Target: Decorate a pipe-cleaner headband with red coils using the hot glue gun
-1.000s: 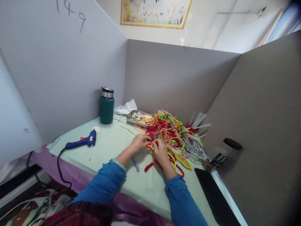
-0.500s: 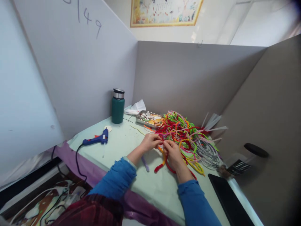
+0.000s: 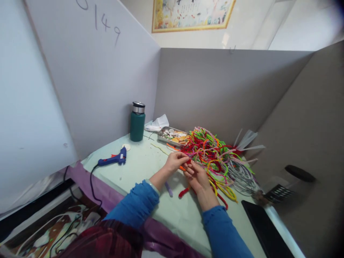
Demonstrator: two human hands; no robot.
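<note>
A red fuzzy stick [image 3: 189, 161] is up at the fingertips, in front of the big pile, above the counter [image 3: 142, 163]. The left hand [image 3: 176, 161] pinches it. The right hand [image 3: 198, 177] seems to hold it too, with its fingers loosely bent. The fingers hide most of it, so I can't tell its shape. An orange bit [image 3: 182, 168] peeks out between the hands.

The step now looks like finger work on the red stick, maybe bending or twisting. I think the next move calls for a firm pinch on one side and a soft, careful turn on the other.

Below the hands, a red end [image 3: 184, 192] and a purple stick [image 3: 168, 189] lie on the counter. Just behind is the messy pile of fuzzy sticks [image 3: 205, 141], with yellow loops [image 3: 228, 193] and a gray bundle [image 3: 242, 179] beside it. A metal tray [image 3: 170, 142] of small bits touches or nearly touches the pile. Farther left are a green bottle [image 3: 137, 126] and a blue glue gun [image 3: 112, 160].
</note>
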